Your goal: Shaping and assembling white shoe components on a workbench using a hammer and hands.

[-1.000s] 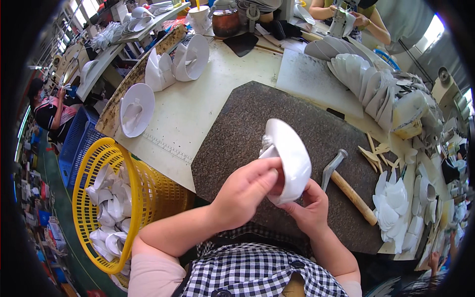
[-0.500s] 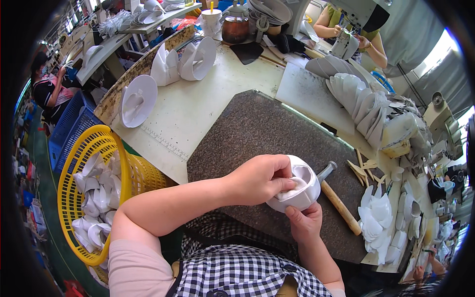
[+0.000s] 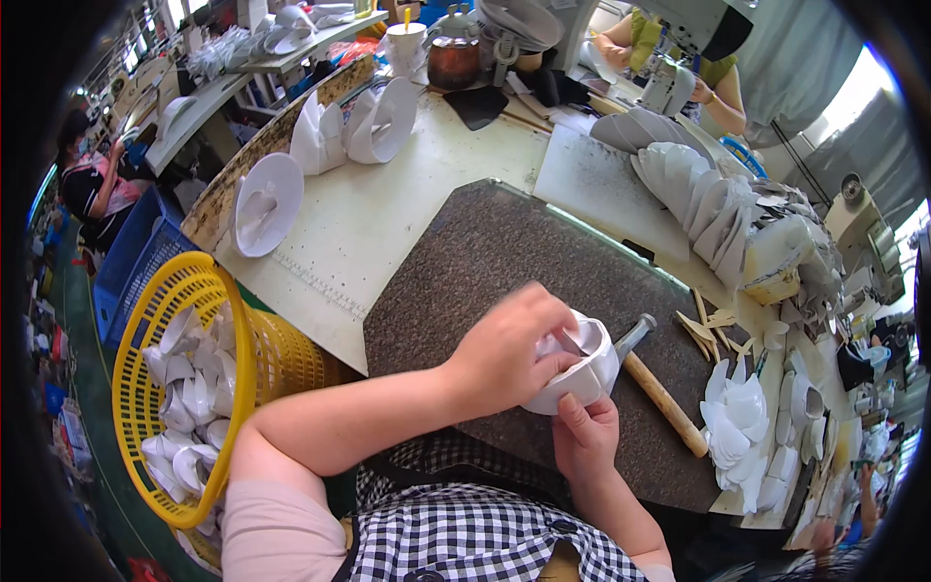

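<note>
Above the dark stone slab [image 3: 456,262] I hold a white shoe upper [image 3: 596,364], bent round into a loop with its opening facing up. My left hand [image 3: 509,344] comes over its left side, thumb and fingers closed on the edge by the opening; the fingertips are partly hidden and slightly blurred. From below, my right hand [image 3: 587,432] grips the near edge, its thumb on the outer face and its other fingers mostly out of sight. Just right of the upper, a hammer [image 3: 669,407] with a wooden handle and metal head lies on the slab.
Left of me stands a yellow basket [image 3: 242,339] filled with white pieces. White rolled uppers [image 3: 378,121] sit on the far left table. At right lie stacked white pieces [image 3: 737,432], tan slips [image 3: 703,335] and a row of uppers [image 3: 698,194]. A co-worker's arm [image 3: 727,102] shows at a sewing machine.
My left hand has shifted slightly left and its knuckles have risen. The shoe upper has turned and moved a little left, with my right hand following. The hammer stays put.
</note>
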Motion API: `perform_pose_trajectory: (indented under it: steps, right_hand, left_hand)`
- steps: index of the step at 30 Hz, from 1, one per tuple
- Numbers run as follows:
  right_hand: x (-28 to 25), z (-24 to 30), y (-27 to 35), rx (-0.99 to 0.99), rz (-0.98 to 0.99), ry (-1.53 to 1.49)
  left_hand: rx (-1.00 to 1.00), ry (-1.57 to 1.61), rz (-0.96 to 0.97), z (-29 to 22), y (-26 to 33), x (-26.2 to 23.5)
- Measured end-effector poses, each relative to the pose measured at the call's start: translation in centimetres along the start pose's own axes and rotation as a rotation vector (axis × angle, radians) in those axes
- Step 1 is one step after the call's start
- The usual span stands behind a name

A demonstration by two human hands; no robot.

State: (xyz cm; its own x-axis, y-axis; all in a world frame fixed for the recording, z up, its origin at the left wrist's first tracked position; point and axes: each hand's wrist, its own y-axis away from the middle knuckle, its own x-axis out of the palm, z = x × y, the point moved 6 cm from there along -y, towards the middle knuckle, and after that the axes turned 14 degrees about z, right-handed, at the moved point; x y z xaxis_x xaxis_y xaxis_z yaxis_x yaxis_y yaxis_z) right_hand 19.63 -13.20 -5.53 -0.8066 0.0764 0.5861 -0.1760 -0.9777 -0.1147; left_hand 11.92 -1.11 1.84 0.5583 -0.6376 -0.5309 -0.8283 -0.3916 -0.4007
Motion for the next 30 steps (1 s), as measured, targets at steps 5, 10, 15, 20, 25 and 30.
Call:
perform_pose_trajectory:
  steps: [5, 10, 15, 20, 25, 30]
  right_hand:
    - [-0.1, -0.5, -0.4, -0.058, -0.057, 0.042]
    - [0.7, -1.3, 0.0, -0.041, 0.060, -0.113]
    - [-0.7, -2.4, 1.1, 0.006, 0.122, -0.057]
    - [-3.0, 0.9, 2.7, 0.150, -0.162, 0.492]
    - [3.5, 4.1, -0.8, -0.331, 0.401, 1.712]
    - [2.6, 2.4, -1.5, -0.223, 0.464, 1.818]
  left_hand:
    - [0.290, -0.228, -0.209, -3.3, 3.8, 0.3]
    - [0.152, -0.181, -0.226, -2.4, 5.2, 0.3]
    - [0.064, -0.168, -0.050, -1.4, 5.7, 0.6]
    - [0.138, -0.351, 0.036, -1.7, 6.0, -0.6]
    - [0.352, -0.800, 0.262, -2.6, 7.2, 1.3]
    - [0.059, -0.758, 0.430, 0.2, 6.9, 1.3]
